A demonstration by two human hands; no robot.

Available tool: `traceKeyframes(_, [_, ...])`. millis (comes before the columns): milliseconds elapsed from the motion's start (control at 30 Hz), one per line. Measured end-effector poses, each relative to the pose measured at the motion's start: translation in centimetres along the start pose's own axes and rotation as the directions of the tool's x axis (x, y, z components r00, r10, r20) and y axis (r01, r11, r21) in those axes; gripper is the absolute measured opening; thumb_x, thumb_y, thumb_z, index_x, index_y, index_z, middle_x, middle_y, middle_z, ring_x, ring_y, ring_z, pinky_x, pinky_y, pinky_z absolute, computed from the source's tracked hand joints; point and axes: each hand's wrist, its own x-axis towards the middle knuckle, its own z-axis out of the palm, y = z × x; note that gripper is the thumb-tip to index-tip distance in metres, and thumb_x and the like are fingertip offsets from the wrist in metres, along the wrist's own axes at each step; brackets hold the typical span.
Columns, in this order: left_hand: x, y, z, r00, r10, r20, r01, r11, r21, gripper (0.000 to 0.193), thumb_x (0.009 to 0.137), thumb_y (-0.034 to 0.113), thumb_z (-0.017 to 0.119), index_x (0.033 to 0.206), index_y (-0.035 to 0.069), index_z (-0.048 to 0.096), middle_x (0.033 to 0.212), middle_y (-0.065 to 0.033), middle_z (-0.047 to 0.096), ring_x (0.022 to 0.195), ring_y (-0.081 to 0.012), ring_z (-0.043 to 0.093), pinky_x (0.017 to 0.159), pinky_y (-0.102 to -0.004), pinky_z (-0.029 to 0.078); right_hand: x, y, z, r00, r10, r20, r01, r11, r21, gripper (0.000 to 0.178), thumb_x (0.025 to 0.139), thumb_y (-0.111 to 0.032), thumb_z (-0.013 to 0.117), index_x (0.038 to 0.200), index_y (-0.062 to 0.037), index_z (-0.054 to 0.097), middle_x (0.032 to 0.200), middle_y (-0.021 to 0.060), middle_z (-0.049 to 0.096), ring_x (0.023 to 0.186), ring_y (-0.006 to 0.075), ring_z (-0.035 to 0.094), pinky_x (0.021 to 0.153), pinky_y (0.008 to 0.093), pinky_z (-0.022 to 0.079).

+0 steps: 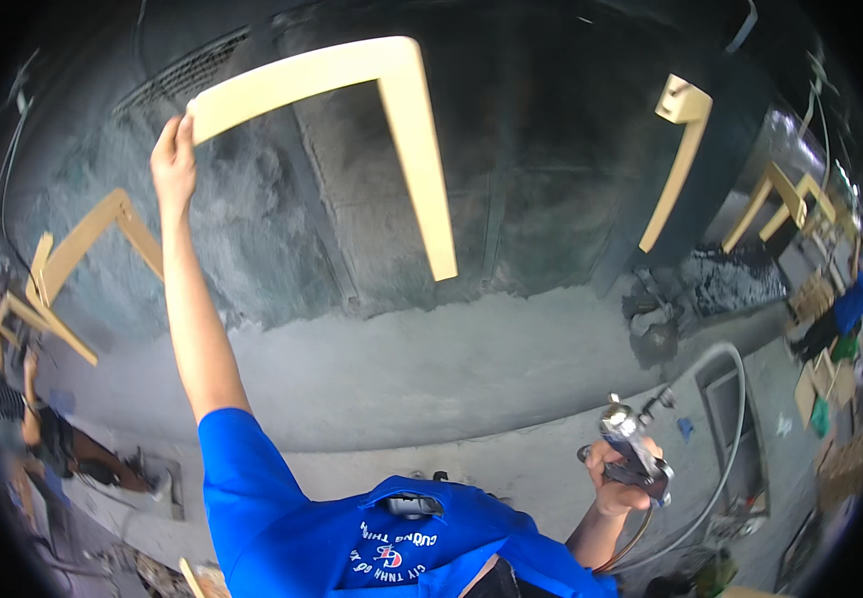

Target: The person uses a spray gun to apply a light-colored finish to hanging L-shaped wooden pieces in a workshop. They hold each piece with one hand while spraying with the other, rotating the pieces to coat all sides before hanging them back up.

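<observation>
Raised at the upper left, my left hand (175, 164) grips one end of a pale yellow, bent wooden chair part (307, 78). From that end, its curved bar runs right to a corner, where a straight tapering leg drops down. Low on the right, my right hand (623, 481) is closed around a metal spray gun (635, 444). A pale grey hose (740, 419) loops to its right, and a brownish hose runs down by my wrist. The gun is well apart from the wooden part. Whether a finger presses its trigger cannot be made out.
Another wooden part (681, 164) hangs to the right, with more wooden parts (772, 204) beyond it. At left hang similar frames (88, 239), near another person (23, 419). A dark, dust-coated wall (491, 179) stands ahead, above a grey ledge (431, 389). Boxes (850, 468) crowd the right edge.
</observation>
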Motion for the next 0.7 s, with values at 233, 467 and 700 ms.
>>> traceKeyframes(233, [-4.9,-1.2,3.1,0.966,0.044,-0.255,-0.060,0.997,-0.056,0.031,0.103,0.030,0.059,0.109,0.001,0.069,0.100,-0.0125,0.073,0.090,-0.0194,0.068,0.081,-0.0345,0.054,-4.7,5.2,-5.3,0.896,0.210,-0.391,-0.302,0.934,-0.190,0.070,0.094,-0.067,0.056,0.121,-0.0031,0.056,0.087,0.0106,0.064,0.050,0.0091,0.049,0.040,0.0199,0.032])
traceKeyframes(467, [-42.7,-1.1,1.0,0.830,-0.494,0.260,0.541,0.825,-0.160,0.037,0.101,0.025,0.058,0.070,0.004,0.056,0.059,-0.0138,0.054,0.057,-0.0278,0.056,0.057,-0.0416,0.045,-16.3,13.0,-6.8,0.516,0.814,-0.266,-0.715,0.240,-0.656,0.062,0.100,-0.058,0.055,0.072,-0.0026,0.055,0.056,0.0041,0.052,0.048,0.0107,0.043,0.042,0.0271,0.029])
traceKeyframes(700, [-80.0,15.3,-25.8,-0.390,-0.915,0.104,0.891,-0.347,0.291,0.022,0.090,0.026,0.070,0.087,0.004,0.075,0.067,-0.0098,0.071,0.063,-0.0182,0.071,0.063,-0.0355,0.056,-20.2,20.7,-2.2,0.333,0.933,0.137,-0.474,0.291,-0.831,0.053,0.102,-0.042,0.059,0.069,-0.0009,0.057,0.057,0.0069,0.057,0.051,0.0158,0.051,0.051,0.0370,0.039])
